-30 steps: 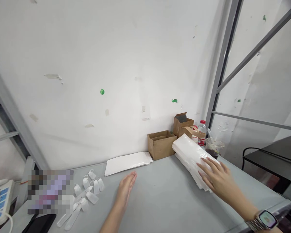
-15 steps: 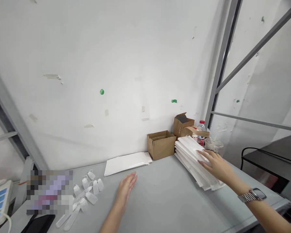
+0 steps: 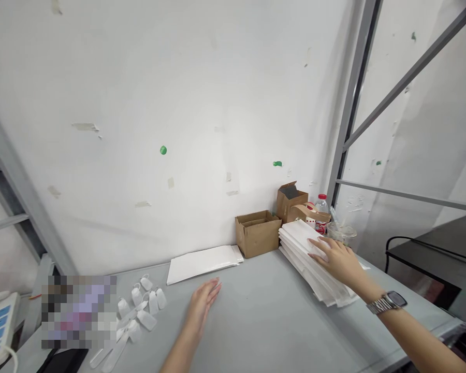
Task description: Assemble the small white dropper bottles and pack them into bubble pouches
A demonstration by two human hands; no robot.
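Observation:
My right hand (image 3: pixel 336 259), with a metal-banded watch on the wrist, lies on top of a fanned stack of flat white paper envelopes or bags (image 3: pixel 295 256) at the right of the table. Its fingers are stretched out and somewhat apart. Near the table's middle, my left hand (image 3: pixel 202 305) hovers or rests on edge, fingers extended, holding nothing I can see. Beyond it, against the wall, lies a smaller flat pile of similar white envelopes or bags (image 3: pixel 204 263).
Behind the stack are an open cardboard box (image 3: pixel 258 235), a brown box (image 3: pixel 291 199), a red-capped bottle (image 3: pixel 321 207) and a clear cup (image 3: pixel 341 233). Several white plastic tags (image 3: pixel 145 320) lie at left. A power strip (image 3: pixel 2 324) sits at the grey table's (image 3: pixel 252 321) left end.
My right hand has slid slightly left over the stack, its fingers still spread. My left hand has barely moved. The view has shifted a little.

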